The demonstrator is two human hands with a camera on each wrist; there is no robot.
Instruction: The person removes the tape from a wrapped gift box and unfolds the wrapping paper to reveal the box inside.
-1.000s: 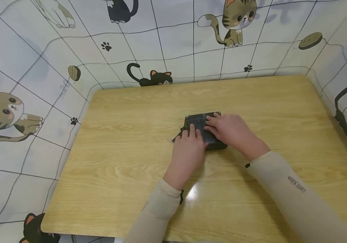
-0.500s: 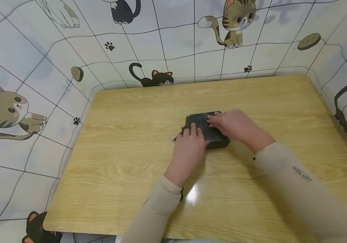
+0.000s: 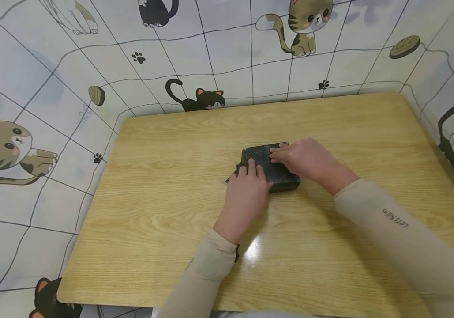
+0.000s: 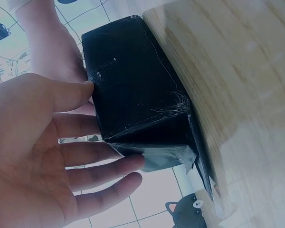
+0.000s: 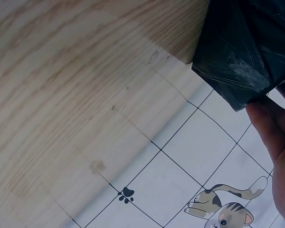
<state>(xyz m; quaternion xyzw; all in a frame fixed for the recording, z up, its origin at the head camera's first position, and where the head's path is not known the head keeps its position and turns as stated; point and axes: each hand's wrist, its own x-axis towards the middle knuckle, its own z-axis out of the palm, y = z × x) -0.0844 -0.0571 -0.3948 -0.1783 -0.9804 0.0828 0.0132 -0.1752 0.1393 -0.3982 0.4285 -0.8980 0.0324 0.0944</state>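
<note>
A box wrapped in shiny black plastic (image 3: 283, 180) lies on the wooden table, seen in all three views. My left hand (image 3: 246, 194) rests on its left part, fingers fairly straight along the top. In the left wrist view, the thumb touches the box's edge, and the fingertips lie at a loose folded flap of the black wrapping (image 4: 164, 159) at one end. A thin pointed piece of it sticks out onto the table. My right hand (image 3: 310, 160) touches the top from the right with its fingertips. A whitish scuffed patch (image 5: 249, 73) shows on the wrapping in the right wrist view.
The light wooden table (image 3: 163, 176) has rounded corners. Walls with a grid and cartoon cats (image 3: 304, 28) stand behind it and at both sides. Light glares off the tabletop in front of the box.
My right hand has shifted slightly toward the far right side of the box, its fingers staying on top. The left hand and the box stay nearly where they were.
</note>
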